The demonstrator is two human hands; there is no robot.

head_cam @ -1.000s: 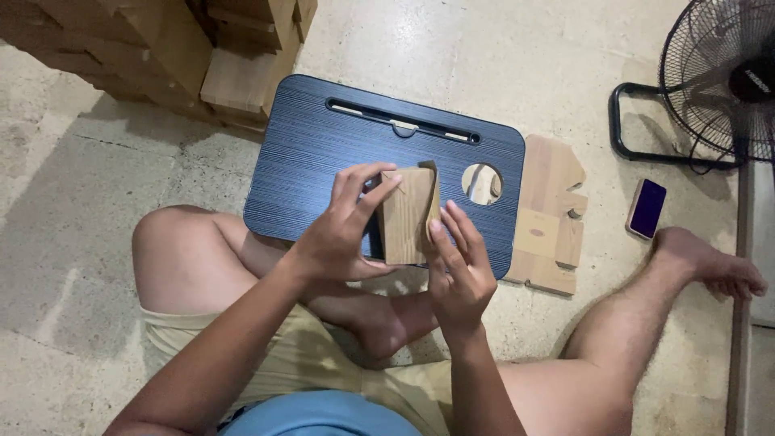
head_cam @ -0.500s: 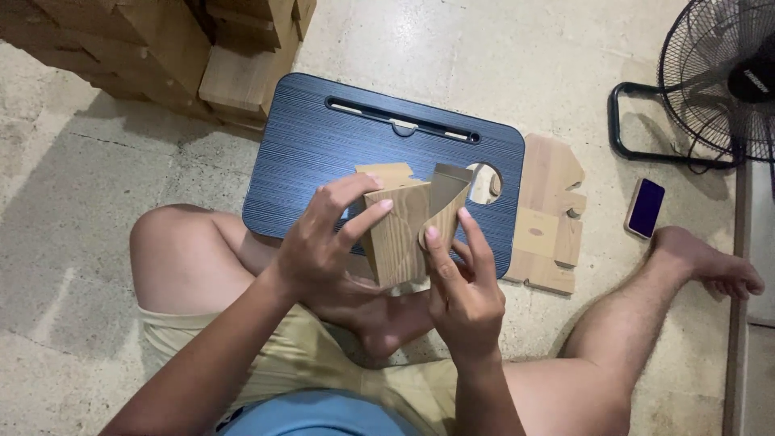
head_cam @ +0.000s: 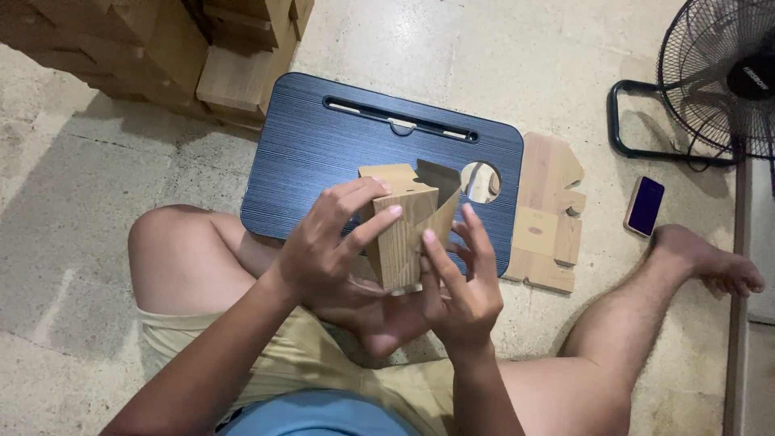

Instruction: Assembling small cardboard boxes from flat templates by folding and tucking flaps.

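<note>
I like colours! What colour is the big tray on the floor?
Dark blue with fine stripes, seen in the head view: the tray.

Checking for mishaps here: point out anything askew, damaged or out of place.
Nothing looks damaged or spilled. Both hands, left hand and right hand, hold a half-folded cardboard box above the blue lap tray.

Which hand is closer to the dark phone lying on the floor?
The right hand. It is at the right side of the folded cardboard piece, toward the phone but well apart from it. The left hand grips the piece's far side, farther from the phone.
</note>
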